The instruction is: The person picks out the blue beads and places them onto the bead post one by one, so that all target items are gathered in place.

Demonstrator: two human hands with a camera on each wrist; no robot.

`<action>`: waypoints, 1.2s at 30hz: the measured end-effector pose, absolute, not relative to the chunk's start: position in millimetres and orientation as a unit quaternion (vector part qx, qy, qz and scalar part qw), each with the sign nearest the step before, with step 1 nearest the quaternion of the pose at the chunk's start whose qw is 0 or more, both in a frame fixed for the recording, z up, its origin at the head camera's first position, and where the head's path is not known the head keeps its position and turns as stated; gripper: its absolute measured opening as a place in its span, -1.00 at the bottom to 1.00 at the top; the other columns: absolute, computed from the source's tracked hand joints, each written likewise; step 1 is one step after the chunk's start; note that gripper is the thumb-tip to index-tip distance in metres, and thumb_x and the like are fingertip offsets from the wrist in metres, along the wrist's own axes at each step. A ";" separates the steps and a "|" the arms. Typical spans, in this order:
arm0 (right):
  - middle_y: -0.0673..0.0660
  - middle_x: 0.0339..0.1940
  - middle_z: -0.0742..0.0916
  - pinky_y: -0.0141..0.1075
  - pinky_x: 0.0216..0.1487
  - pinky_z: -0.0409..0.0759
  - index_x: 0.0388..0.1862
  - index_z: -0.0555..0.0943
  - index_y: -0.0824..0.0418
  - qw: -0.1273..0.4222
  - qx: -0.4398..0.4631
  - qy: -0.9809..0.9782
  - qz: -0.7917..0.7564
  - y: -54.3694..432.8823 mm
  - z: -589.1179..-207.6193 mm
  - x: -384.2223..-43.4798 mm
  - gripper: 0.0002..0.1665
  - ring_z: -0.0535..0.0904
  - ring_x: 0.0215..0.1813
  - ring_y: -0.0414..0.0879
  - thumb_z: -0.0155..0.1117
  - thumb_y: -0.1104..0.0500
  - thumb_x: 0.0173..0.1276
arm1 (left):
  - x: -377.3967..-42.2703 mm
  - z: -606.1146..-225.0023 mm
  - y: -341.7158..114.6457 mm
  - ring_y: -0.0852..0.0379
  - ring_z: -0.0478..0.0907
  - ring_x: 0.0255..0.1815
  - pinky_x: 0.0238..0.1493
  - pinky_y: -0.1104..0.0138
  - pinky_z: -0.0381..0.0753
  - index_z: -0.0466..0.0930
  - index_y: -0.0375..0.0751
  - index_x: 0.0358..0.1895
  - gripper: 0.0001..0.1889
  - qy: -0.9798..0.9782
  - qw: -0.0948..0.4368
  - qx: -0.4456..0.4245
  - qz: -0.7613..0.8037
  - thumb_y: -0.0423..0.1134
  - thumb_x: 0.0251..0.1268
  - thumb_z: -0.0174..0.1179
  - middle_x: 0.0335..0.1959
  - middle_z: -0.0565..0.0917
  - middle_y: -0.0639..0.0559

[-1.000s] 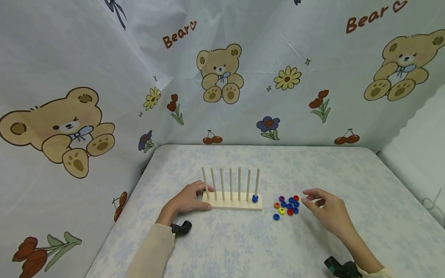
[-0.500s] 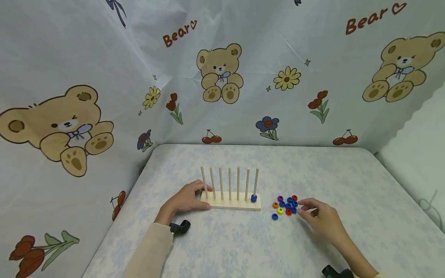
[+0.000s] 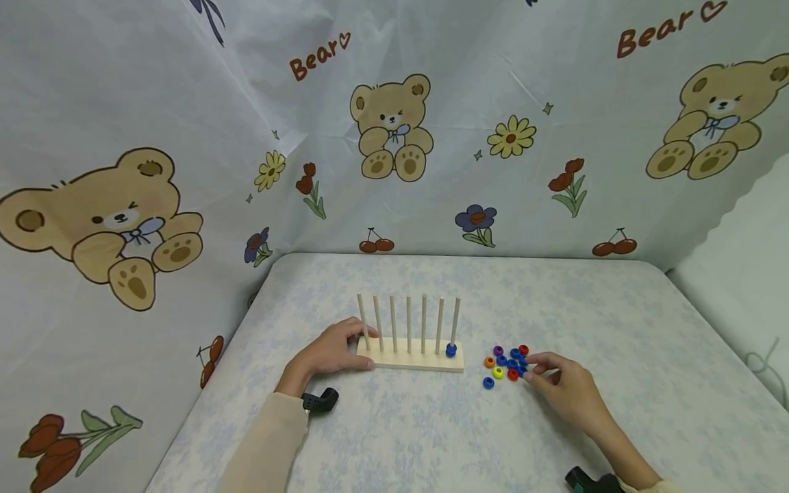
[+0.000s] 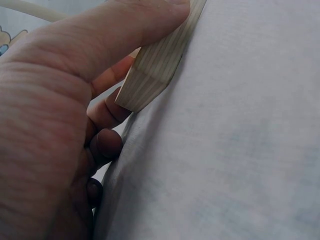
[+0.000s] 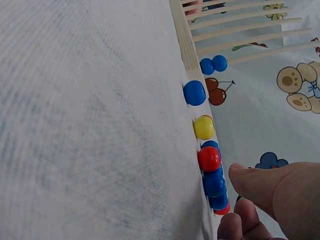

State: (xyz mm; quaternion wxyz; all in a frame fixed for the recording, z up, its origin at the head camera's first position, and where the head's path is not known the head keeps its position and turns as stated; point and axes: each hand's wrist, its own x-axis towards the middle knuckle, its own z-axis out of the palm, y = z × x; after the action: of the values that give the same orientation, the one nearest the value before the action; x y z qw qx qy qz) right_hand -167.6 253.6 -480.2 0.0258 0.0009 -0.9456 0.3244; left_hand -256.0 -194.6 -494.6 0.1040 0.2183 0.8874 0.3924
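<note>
A wooden peg stand (image 3: 409,359) with a row of upright pegs sits on the table. Two blue beads (image 3: 451,350) are stacked on its rightmost peg. My left hand (image 3: 333,352) grips the left end of the base, thumb along the front edge and fingers behind; the left wrist view shows the thumb over the wooden base (image 4: 160,60). At the right side of a loose bead cluster, my right hand (image 3: 567,390) has thumb and forefinger parted, their tips right at the outer blue beads (image 3: 522,370). The right wrist view shows the thumb (image 5: 250,180) beside the blue beads (image 5: 215,185).
Red, orange, purple and blue beads lie close together around a yellow bead (image 3: 497,372). One blue bead (image 3: 489,383) lies nearer the front. The table (image 3: 419,431) has a pale mottled cover, and a bear-printed cloth (image 3: 431,205) hangs behind it.
My right hand has moved left to the edge of the bead cluster, its fingertips now overlapping the outer blue beads. The left hand keeps its grip on the stand.
</note>
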 end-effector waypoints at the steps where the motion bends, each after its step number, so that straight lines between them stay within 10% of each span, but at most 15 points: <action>1: 0.10 -0.20 0.71 -0.38 -0.45 0.47 0.09 0.68 0.15 0.025 0.001 -0.944 0.328 253.7 -480.7 -168.3 -0.65 0.56 -0.36 -0.18 0.40 0.11 0.35 | -256.4 -494.7 -195.0 0.16 0.48 0.10 0.19 0.11 0.44 0.61 0.34 0.04 -0.48 0.888 0.103 0.219 0.392 0.10 -0.06 0.58 0.06 0.57 0.25; 36: 0.05 -0.27 0.69 -0.35 -0.46 0.33 0.01 0.69 0.20 -0.004 0.011 -0.952 0.307 250.8 -485.7 -173.3 -0.68 0.42 -0.41 -0.15 0.42 0.12 0.32 | -258.5 -499.8 -196.8 0.19 0.47 0.11 0.20 0.12 0.43 0.60 0.38 0.02 -0.48 0.891 0.104 0.213 0.387 0.16 -0.09 0.57 0.07 0.56 0.31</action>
State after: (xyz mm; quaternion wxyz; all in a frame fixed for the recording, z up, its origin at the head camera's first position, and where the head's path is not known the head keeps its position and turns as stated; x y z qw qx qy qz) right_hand -173.3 250.8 -485.7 -0.0037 0.0112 -0.9516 0.3072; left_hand -258.5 -196.8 -499.8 0.1042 0.2133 0.8909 0.3872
